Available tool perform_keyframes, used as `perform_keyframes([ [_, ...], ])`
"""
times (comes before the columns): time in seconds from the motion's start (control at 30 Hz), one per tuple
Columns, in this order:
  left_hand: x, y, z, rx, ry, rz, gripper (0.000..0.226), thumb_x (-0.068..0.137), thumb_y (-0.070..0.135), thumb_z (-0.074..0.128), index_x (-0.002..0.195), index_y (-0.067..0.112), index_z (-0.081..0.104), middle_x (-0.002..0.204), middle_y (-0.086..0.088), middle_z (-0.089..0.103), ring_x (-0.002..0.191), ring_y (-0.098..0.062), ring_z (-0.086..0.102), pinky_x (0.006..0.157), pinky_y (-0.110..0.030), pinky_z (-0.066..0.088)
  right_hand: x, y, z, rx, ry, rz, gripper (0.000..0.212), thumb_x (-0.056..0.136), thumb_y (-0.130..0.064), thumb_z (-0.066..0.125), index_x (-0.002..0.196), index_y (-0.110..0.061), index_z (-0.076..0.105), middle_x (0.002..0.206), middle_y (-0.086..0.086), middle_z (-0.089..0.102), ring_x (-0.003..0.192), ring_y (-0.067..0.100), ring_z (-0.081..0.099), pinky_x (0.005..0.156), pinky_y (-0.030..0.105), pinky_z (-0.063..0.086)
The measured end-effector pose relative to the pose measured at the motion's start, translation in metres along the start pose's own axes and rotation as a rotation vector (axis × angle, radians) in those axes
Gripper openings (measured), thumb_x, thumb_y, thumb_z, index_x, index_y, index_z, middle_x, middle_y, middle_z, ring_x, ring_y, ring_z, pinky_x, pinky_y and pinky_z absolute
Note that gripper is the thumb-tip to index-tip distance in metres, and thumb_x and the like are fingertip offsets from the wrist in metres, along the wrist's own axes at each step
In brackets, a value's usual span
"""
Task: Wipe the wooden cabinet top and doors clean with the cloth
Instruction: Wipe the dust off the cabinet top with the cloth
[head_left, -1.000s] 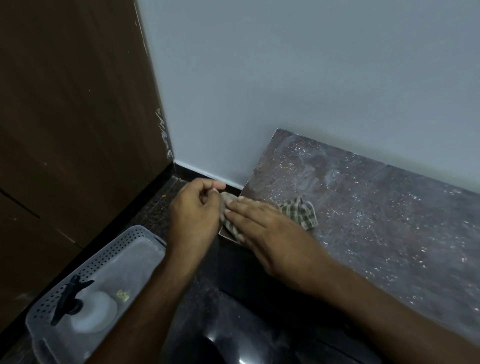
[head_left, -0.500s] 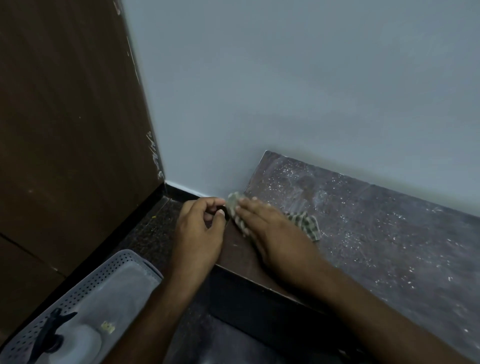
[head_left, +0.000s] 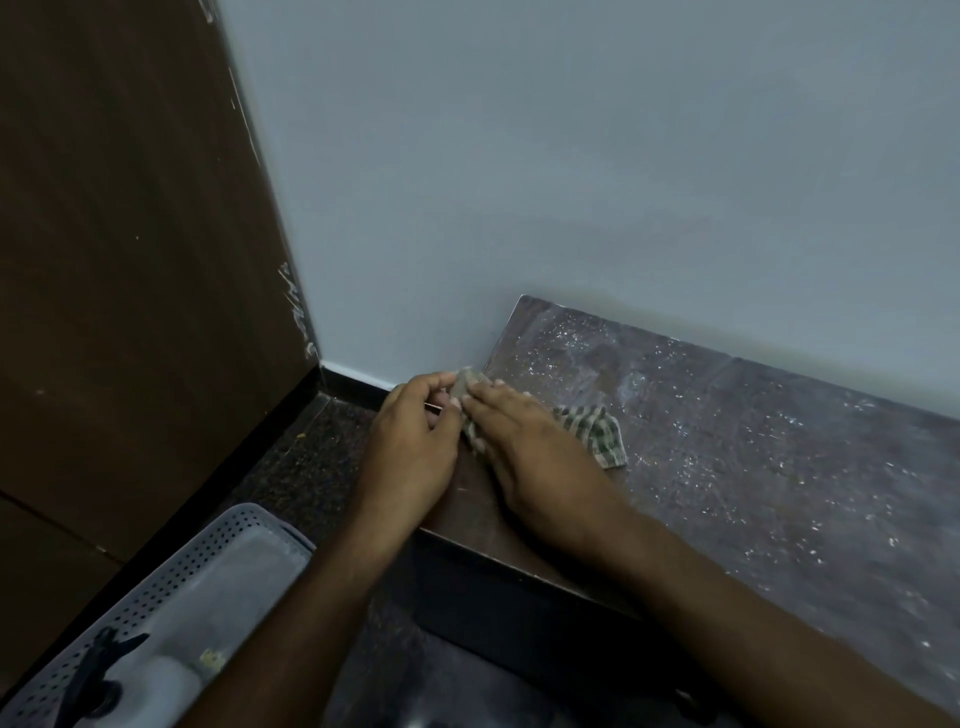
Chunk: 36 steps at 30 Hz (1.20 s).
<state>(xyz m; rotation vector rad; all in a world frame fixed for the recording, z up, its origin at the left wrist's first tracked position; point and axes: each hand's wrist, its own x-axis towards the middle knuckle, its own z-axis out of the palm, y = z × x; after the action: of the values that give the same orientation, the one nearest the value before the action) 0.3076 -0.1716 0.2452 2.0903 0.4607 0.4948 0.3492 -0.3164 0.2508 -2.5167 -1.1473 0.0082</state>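
While the right hand (head_left: 524, 452) presses flat, fingers straight, on the checked cloth (head_left: 597, 434) at the dusty cabinet top's (head_left: 753, 467) left edge, the left hand (head_left: 415, 436) pinches the cloth's corner.

1. The wooden cabinet top (head_left: 753, 467) runs along the wall, dusted with pale specks; a bare brown strip shows at its near left edge.
2. A checked cloth (head_left: 597, 434) lies on it at the left end.
3. The dark speckled floor (head_left: 311, 457) carries a perforated grey basket (head_left: 171, 571).
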Motion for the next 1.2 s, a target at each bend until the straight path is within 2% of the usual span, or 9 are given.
perform_keyframes([
  [0.13,0.01,-0.002,0.002,0.003,0.004,0.014,0.026,0.093,0.02,0.058,0.117,0.022,0.068,0.106,0.004,0.064,0.083,0.006,0.057,0.066,-0.002,0.04,-0.009,0.002,0.001,0.024,-0.001,-0.023,0.048,0.105,-0.028,0.037,0.153,-0.022,0.033,0.162,-0.003,0.028,0.15,0.014,0.021,0.124,0.033,0.014],
  [0.23,0.015,0.0,0.005,0.026,-0.035,-0.002,0.028,0.092,0.023,0.06,0.12,0.025,0.065,0.1,0.005,0.065,0.078,-0.003,0.061,0.063,-0.013,0.041,0.012,0.011,-0.003,0.002,0.048,0.056,0.049,0.106,-0.024,0.038,0.154,-0.018,0.031,0.163,0.0,0.025,0.15,0.017,0.021,0.124,0.029,0.01],
  [0.4,0.018,0.0,0.012,0.02,-0.039,-0.036,0.025,0.096,0.02,0.054,0.12,0.019,0.063,0.104,0.005,0.065,0.085,-0.005,0.059,0.063,-0.006,0.037,-0.005,0.002,-0.004,-0.006,0.02,0.025,0.051,0.105,-0.023,0.037,0.155,-0.019,0.026,0.164,-0.002,0.02,0.152,0.015,0.013,0.12,0.022,-0.001],
  [0.57,0.022,0.0,0.019,0.06,-0.043,-0.016,0.03,0.097,0.02,0.054,0.124,0.017,0.066,0.12,-0.002,0.065,0.102,-0.012,0.061,0.084,-0.017,0.04,0.015,0.023,-0.005,-0.017,0.058,0.076,0.05,0.106,-0.022,0.037,0.155,-0.018,0.029,0.164,-0.001,0.022,0.151,0.017,0.018,0.124,0.029,0.007],
  [0.7,0.021,-0.001,0.018,0.076,-0.014,0.013,0.03,0.097,0.012,0.05,0.123,0.017,0.066,0.121,-0.002,0.061,0.098,-0.006,0.053,0.081,-0.008,0.032,0.032,0.026,-0.004,-0.005,0.094,0.134,0.049,0.106,-0.022,0.035,0.154,-0.015,0.029,0.164,0.003,0.02,0.152,0.021,0.017,0.125,0.035,0.009],
  [0.8,0.021,-0.003,0.016,0.032,0.034,0.019,0.028,0.096,0.009,0.051,0.117,0.018,0.067,0.116,-0.002,0.062,0.097,-0.008,0.055,0.079,-0.011,0.034,-0.002,0.008,0.0,0.019,0.038,-0.01,0.052,0.104,-0.021,0.038,0.155,-0.02,0.027,0.165,-0.003,0.018,0.152,0.015,0.012,0.123,0.027,0.001],
  [0.9,0.024,-0.003,0.018,0.04,0.005,0.008,0.027,0.097,0.011,0.049,0.118,0.016,0.066,0.118,-0.001,0.06,0.1,-0.008,0.054,0.084,-0.013,0.034,-0.013,0.016,-0.001,-0.007,0.012,-0.073,0.051,0.104,-0.024,0.036,0.155,-0.024,0.028,0.164,-0.006,0.021,0.152,0.011,0.012,0.124,0.028,0.004],
  [1.1,0.028,0.003,0.021,0.053,0.011,0.017,0.03,0.098,0.01,0.048,0.123,0.015,0.064,0.119,-0.004,0.057,0.098,-0.009,0.053,0.079,-0.007,0.029,0.035,0.036,-0.007,-0.018,0.104,0.11,0.05,0.104,-0.018,0.038,0.154,-0.017,0.031,0.164,0.001,0.022,0.152,0.019,0.017,0.125,0.031,0.006],
  [1.2,0.03,0.001,0.016,0.008,0.077,0.026,0.03,0.097,0.007,0.048,0.118,0.017,0.067,0.113,-0.001,0.057,0.098,-0.013,0.056,0.078,-0.01,0.032,0.006,0.017,-0.002,0.019,0.044,-0.031,0.052,0.104,-0.02,0.037,0.155,-0.021,0.028,0.164,-0.004,0.02,0.152,0.014,0.012,0.123,0.026,0.001],
])
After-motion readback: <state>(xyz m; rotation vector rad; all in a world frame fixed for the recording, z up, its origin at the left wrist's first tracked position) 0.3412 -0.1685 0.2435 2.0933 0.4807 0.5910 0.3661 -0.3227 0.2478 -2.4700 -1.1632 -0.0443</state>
